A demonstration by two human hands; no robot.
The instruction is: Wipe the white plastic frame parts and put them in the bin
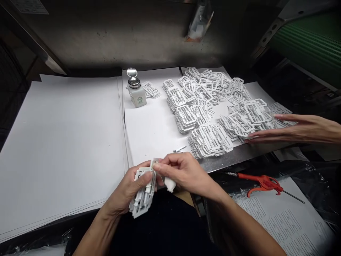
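Left hand: The left hand point(125, 188) is closed around a stack of white plastic frames point(142, 193), so the grip is firmly gripping this stack.

Right hand: The grip is closed too. A white cloth point(169, 184) is held inside the right hand point(185, 174), and its fingertips point(160, 168) are pressed at the top end of the stack.

Stack place: The stack is held in the air, in front of the tabletop edge.

Other person: An open hand of a co-worker point(295, 129) is placed at the right side of a big heap of frames point(202, 103).

Amount: Only one stack is seen in the hands. The big heap is lying on white paper point(149, 131) on the steel tabletop point(234, 156), and a small group of frames point(150, 89) is kept apart from it.

Rest: A dispenser bottle point(135, 93) is standing near that group. A red-handled air blow gun point(263, 183) is lying on printed sheets point(282, 220), below the tabletop.
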